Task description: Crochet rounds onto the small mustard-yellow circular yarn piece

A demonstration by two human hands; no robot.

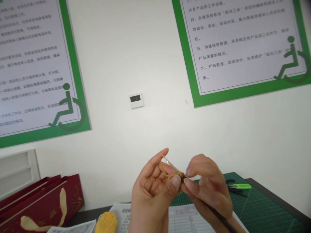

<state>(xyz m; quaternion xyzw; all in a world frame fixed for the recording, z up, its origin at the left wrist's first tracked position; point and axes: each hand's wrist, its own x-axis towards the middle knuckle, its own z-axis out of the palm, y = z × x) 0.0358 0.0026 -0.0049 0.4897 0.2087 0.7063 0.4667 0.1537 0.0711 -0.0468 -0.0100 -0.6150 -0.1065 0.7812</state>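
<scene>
My left hand (152,189) pinches a small yellow crochet piece (180,175) between thumb and fingers. Over its raised index finger runs a strand of yellow yarn (164,157), stretched down to the piece. In my right hand (210,183) is a crochet hook (217,214), its dark handle slanting down to the lower right under the palm. The hook's metal shaft points up and left at the piece, and the two hands meet there. Much of the piece is hidden by the fingers. A yellow ball of yarn (106,222) lies on the table, left of my left forearm.
Printed sheets (183,218) lie under my hands, partly on a green cutting mat (259,204). A bright green-handled tool (243,186) rests on the mat at right. Dark red gift bags (46,207) stand at left. The wall behind carries a thermostat (136,100) and green-framed signs (194,97).
</scene>
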